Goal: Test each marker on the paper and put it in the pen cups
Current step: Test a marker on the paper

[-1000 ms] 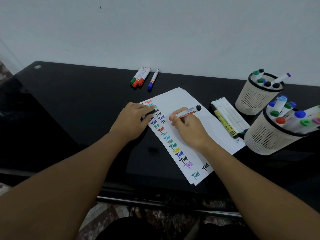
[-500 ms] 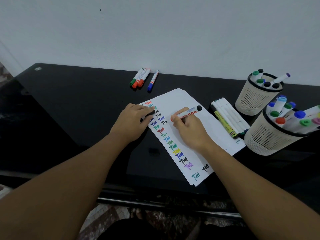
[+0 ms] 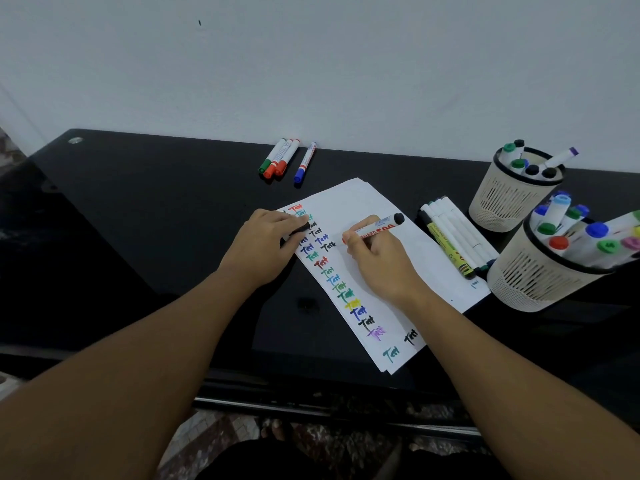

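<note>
The right hand (image 3: 379,258) reaches in from the lower right with its fingers curled round a whiteboard marker (image 3: 375,230), pinching the barrel near the writing end, which is hidden behind the fingers over the paper (image 3: 398,271); the marker's black end tilts up and to the right; the left hand (image 3: 265,245) lies at the paper's left edge with its fingers bent, and a small black cap (image 3: 300,230) shows between thumb and fingertips, so it grips that cap; the marker has a white barrel with red print; the paper is a white sheet lying askew on the black table (image 3: 138,220), with a column of coloured test words running down its left side; the nearer pen cup (image 3: 550,271) and the farther pen cup (image 3: 516,192) stand at the right, both holding markers, the nearer one at the paper's right corner; a row of thin pens (image 3: 453,237) lies between paper and cups; four loose markers (image 3: 285,159) lie near the wall, well apart from the hands; the table's left half is bare black surface, and its front edge runs just beneath the forearms.
</note>
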